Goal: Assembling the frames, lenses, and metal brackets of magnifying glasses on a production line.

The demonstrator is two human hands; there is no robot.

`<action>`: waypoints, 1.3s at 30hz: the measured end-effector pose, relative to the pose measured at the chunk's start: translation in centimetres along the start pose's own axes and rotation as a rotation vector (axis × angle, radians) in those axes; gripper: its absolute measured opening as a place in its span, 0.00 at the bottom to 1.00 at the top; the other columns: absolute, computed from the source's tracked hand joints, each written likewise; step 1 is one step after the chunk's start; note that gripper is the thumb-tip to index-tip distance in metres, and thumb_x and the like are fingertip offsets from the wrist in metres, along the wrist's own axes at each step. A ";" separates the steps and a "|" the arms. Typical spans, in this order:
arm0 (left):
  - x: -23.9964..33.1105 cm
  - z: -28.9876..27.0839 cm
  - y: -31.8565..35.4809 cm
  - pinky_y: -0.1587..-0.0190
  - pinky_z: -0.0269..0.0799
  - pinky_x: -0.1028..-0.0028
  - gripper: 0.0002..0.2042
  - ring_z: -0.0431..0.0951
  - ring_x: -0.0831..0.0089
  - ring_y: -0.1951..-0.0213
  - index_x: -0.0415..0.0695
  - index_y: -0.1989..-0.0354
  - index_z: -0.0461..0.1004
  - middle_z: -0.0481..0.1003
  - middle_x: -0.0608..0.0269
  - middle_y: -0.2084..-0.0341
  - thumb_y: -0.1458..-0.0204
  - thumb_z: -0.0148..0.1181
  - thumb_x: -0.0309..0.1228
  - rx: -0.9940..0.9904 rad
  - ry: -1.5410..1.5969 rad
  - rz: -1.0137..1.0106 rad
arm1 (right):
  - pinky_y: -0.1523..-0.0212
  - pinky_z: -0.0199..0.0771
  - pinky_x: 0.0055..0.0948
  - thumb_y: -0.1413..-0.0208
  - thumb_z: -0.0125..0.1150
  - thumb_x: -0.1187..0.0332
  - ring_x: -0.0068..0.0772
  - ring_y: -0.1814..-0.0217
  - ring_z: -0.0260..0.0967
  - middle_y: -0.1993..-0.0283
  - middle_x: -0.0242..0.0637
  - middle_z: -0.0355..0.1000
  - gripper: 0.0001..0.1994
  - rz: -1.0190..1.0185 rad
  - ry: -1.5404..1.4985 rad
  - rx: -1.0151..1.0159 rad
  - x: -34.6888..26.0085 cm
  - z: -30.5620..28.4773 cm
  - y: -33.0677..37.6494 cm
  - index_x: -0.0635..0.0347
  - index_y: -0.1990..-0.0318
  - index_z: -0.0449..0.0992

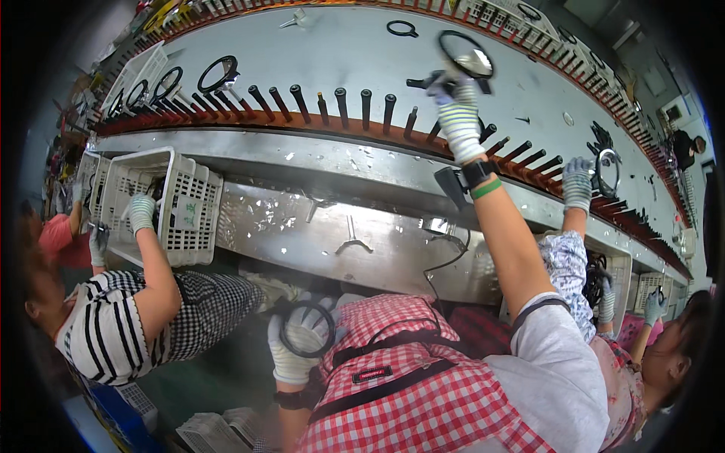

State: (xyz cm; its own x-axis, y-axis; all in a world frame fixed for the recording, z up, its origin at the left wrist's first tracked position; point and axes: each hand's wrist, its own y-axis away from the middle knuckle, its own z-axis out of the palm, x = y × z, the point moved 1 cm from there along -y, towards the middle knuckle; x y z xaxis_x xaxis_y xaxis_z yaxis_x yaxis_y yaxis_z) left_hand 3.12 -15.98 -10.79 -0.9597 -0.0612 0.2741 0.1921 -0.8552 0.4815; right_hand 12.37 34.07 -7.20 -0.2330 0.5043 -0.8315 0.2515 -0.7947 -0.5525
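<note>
A: We start at the fingers. Our right hand (pixel 455 97), in a striped knit glove, has its fingers closed on a black ring with a glossy lens face (pixel 466 54), held up over the grey conveyor belt (pixel 340 53).

B: And our left hand (pixel 300 336), in a white knit glove, sits low by the red checked apron (pixel 423 392), fingers curled around a thin black rubber ring (pixel 307 329).

A: Moving outward: just below the lens ring runs a row of black pegs (pixel 340 106) standing on an orange rail (pixel 249 119), round-tipped and evenly spaced. Several pegs stand between our wrist and the belt.

B: More black rings (pixel 218 73) lie on the belt to the left of ours, one small ring (pixel 402 29) further up.

A: Under the peg rail we see a scuffed steel trough (pixel 325 226), shiny and flecked.

B: Left of that, a white slatted plastic basket (pixel 189 196); a neighbour's gloved hand (pixel 140 212) reaches into it. We can't make out what's inside.

A: To the right, another worker's gloved hand (pixel 578 183) holds a ring (pixel 606 172) at the pegs.
</note>
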 end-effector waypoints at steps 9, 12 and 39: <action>4.5 -6.8 3.5 0.42 0.55 0.39 0.36 0.64 0.45 0.42 0.56 0.36 0.59 0.62 0.49 0.41 0.49 0.43 0.64 0.133 0.110 0.105 | 0.63 0.68 0.22 0.50 0.58 0.82 0.21 0.68 0.63 0.67 0.30 0.68 0.15 0.031 0.377 0.391 -0.6 -8.2 5.8 0.62 0.55 0.69; 6.7 -8.4 2.7 0.43 0.57 0.39 0.36 0.64 0.45 0.43 0.55 0.36 0.59 0.63 0.49 0.42 0.49 0.44 0.63 0.154 0.144 0.068 | 0.67 0.71 0.24 0.53 0.60 0.83 0.24 0.69 0.67 0.65 0.34 0.70 0.18 0.013 0.314 0.317 0.9 -6.9 6.2 0.63 0.53 0.68; 9.9 -6.8 1.7 0.45 0.61 0.37 0.42 0.59 0.39 0.39 0.49 0.35 0.57 0.58 0.44 0.37 0.54 0.50 0.66 0.072 0.068 -0.027 | 0.50 0.70 0.40 0.50 0.53 0.70 0.47 0.50 0.68 0.50 0.44 0.68 0.10 -0.405 0.773 -1.241 5.8 11.4 26.0 0.52 0.58 0.72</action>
State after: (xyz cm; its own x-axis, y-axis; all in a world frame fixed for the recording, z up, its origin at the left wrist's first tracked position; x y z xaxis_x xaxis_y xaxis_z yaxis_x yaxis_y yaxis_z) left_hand -7.42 -21.49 -12.90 -0.9761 -0.0754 0.2038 0.1775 -0.8176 0.5477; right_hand 6.83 12.50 -25.77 -0.0424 0.9739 -0.2232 0.9933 0.0171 -0.1143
